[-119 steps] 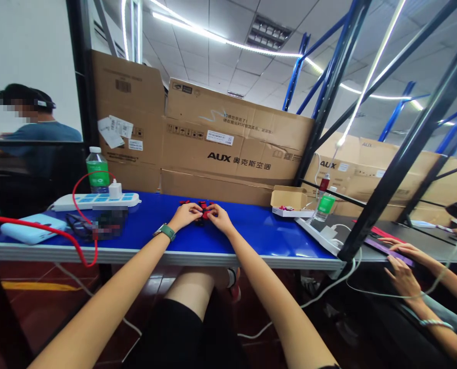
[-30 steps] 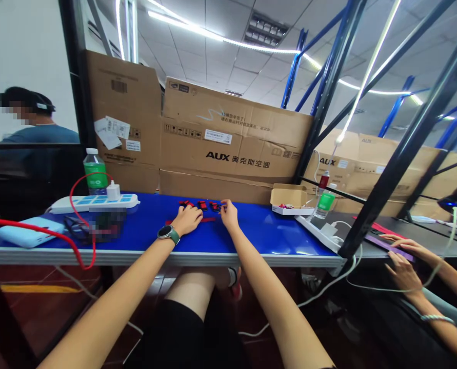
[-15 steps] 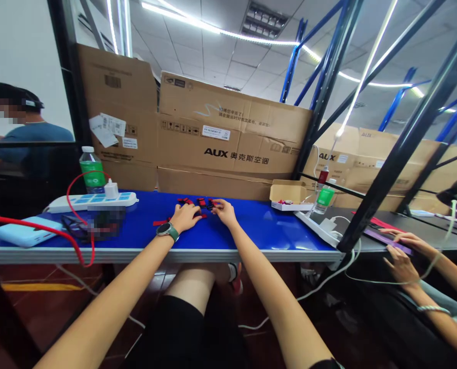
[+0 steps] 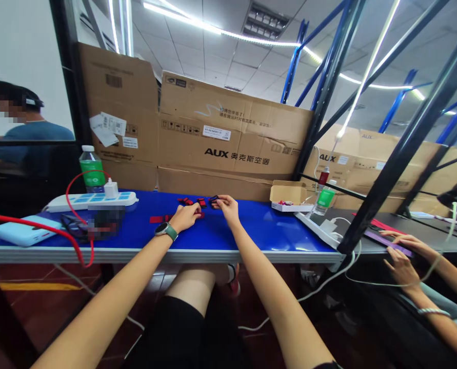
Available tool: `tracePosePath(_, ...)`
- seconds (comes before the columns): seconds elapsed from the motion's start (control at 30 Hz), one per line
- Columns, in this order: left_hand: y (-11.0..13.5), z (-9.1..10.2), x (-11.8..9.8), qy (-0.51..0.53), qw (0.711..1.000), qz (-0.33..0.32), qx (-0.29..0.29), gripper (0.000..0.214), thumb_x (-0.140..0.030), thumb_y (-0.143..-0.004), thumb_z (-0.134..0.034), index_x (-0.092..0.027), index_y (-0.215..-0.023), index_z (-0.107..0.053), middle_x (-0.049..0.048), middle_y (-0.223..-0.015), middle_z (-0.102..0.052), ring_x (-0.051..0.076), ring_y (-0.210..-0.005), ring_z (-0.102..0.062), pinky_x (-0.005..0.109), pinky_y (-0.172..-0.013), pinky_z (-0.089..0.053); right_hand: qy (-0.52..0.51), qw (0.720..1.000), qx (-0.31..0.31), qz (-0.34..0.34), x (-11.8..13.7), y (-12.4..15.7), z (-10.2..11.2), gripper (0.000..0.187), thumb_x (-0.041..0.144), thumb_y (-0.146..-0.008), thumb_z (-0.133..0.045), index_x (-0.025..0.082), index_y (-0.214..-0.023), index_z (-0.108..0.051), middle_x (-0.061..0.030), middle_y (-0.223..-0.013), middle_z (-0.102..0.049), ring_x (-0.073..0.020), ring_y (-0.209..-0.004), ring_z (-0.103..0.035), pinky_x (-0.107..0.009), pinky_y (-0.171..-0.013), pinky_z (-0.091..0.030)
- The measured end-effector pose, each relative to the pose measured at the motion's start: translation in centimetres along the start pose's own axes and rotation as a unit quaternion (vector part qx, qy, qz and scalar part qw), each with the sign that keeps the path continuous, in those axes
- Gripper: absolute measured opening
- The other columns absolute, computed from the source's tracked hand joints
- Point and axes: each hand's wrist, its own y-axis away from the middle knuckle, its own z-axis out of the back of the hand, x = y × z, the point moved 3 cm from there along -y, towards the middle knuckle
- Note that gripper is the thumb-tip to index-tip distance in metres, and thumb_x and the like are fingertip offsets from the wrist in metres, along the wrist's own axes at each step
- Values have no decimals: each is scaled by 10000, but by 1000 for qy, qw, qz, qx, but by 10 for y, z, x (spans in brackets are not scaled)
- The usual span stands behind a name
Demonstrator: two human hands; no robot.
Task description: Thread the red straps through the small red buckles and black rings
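Observation:
Both my hands rest on the blue table (image 4: pixel 251 230). My left hand (image 4: pixel 185 216), with a watch on the wrist, lies knuckles-up with fingers curled over a red strap (image 4: pixel 157 219) that sticks out to its left. My right hand (image 4: pixel 227 206) pinches one of several small red and black clips (image 4: pixel 201 201) lined up near the far edge of the table. What the left fingers cover is hidden.
A white power strip (image 4: pixel 92 201), a green-labelled bottle (image 4: pixel 91 169), a red cable (image 4: pixel 72 205) and a light blue power bank (image 4: pixel 22 231) sit at the left. A small open carton (image 4: pixel 290 197) stands at the right. Cardboard boxes (image 4: pixel 228 138) wall the back. Another person's hands (image 4: pixel 401 256) work at the right.
My hands have parted from one clip held together and spread along the row. In the last second my right hand closed on the rightmost clip; the left stayed on the strap.

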Motion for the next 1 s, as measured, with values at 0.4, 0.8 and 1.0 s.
tracePosePath(0.4, -3, 2, 3, 51, 997, 49, -11, 168, -277, -957, -505, -209, -1002, -652, 52, -863, -725, 209, -781, -662, 272, -703, -416, 224, 969, 40, 95, -3, 8, -8, 136, 329, -775, -672, 216, -769, -595, -30, -922, -760, -191, -891, -732, -295, -860, -587)
tracePosePath(0.8, -4, 3, -1, 120, 992, 31, -19, 181, -299, -935, -498, -187, -888, -632, 24, -730, -666, 181, -680, -600, 258, -653, -396, 206, 966, 91, 127, -3, 11, -18, 70, 163, -738, -640, 205, -720, -587, -51, -916, -757, -201, -928, -734, -303, -871, -584)
tracePosePath(1.0, -4, 2, -1, 124, 992, 18, -18, 168, -289, -933, -484, -190, -868, -603, 22, -717, -644, 180, -666, -591, 263, -644, -383, 218, 960, 143, 105, -4, 13, -22, 86, 127, -723, -677, 201, -732, -634, -42, -923, -771, -205, -919, -738, -300, -873, -577)
